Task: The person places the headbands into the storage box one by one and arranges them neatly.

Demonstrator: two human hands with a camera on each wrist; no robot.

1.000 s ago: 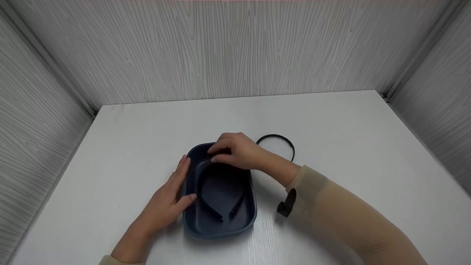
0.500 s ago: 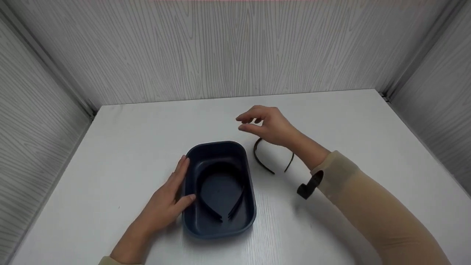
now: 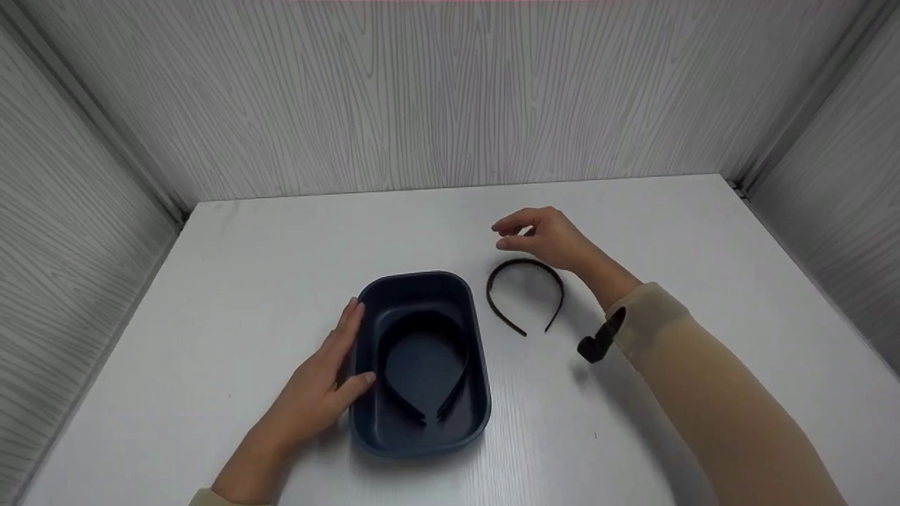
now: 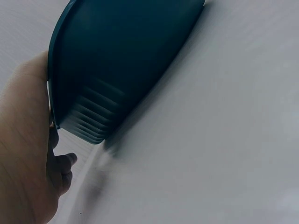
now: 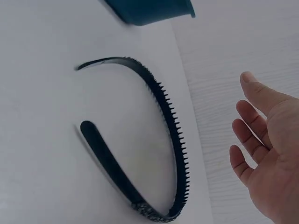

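My right hand (image 3: 545,235) hovered open-fingered at twelve o'clock of the thin black toothed plastic headband (image 3: 524,294); a careless grab could snag its teeth, while my left hand (image 3: 320,383) lay flat against the dark blue oval plastic tub (image 3: 420,439).

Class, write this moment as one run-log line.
left hand: rests on tub | right hand: open above headband | tub: holds second headband

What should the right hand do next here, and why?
Probably lower the right hand and pinch the headband on the table. It hovers open just beyond that band, one headband already lies in the blue tub, and the left hand steadies the tub's side.
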